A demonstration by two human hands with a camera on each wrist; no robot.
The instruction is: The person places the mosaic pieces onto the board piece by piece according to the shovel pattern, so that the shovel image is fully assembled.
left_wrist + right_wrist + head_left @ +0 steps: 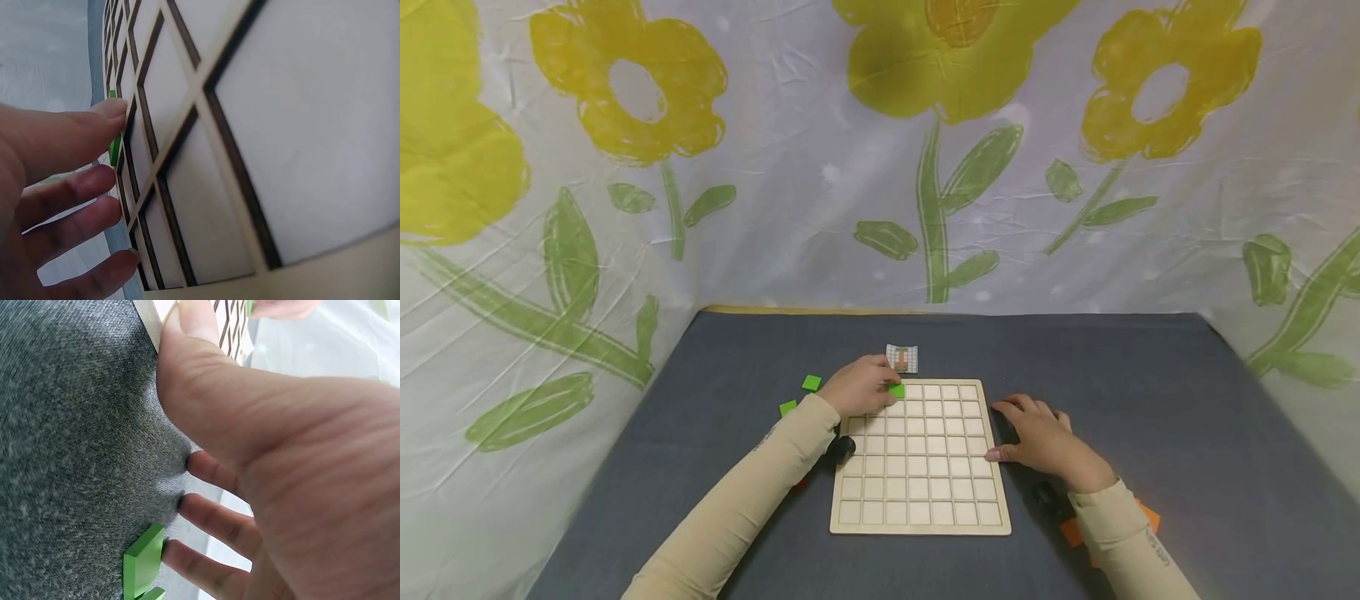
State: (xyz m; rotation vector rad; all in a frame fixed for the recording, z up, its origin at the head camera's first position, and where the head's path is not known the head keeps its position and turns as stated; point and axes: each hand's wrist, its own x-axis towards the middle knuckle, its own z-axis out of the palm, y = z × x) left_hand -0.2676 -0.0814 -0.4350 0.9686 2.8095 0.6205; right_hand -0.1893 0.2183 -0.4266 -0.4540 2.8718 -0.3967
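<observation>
A pale wooden grid board [920, 527] lies flat on the dark cloth. My left hand [861, 387] reaches over its far left corner and pinches a green square tile [896, 390] at the far row of cells. In the left wrist view the thumb [75, 134] partly covers that tile, so whether it sits fully down in a cell is hidden. Beside the right edge is my right hand [1037, 433], its thumb resting on the board's rim and its other fingers spread on the cloth. Another green tile [144, 565] lies by those fingertips in the right wrist view.
Two loose green tiles, one farther [811, 382] and one nearer [787, 407], lie left of the board. Orange pieces [1072, 532] show around the right sleeve, and a red bit [801, 482] peeks out by the left sleeve. Behind the board is a small pattern card [902, 358].
</observation>
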